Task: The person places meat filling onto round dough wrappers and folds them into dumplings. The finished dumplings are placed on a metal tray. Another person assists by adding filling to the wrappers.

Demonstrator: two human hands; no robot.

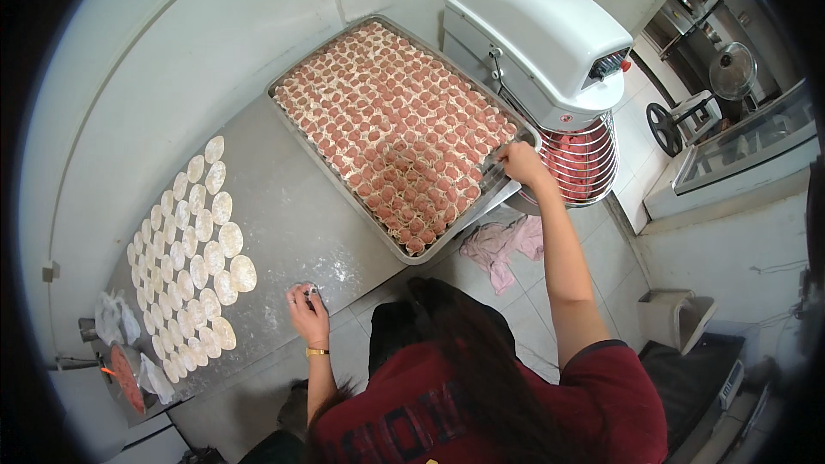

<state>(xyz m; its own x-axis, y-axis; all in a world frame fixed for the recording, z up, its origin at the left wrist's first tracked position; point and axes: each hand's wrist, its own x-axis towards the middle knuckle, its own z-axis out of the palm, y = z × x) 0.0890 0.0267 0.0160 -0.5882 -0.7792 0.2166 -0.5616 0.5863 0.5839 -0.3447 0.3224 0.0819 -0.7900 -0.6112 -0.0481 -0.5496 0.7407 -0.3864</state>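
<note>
Left grip (308, 313) — hold unclear.

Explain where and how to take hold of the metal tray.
Probably by the tray's raised rim, on the short side where the right hand is, coming from the picture's lower right: that edge is nearest, and packed meat-filled pieces leave little bare base to grip.

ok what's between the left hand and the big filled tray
In the head view, grey tabletop with some white powder lies between the left hand and tray.
</note>
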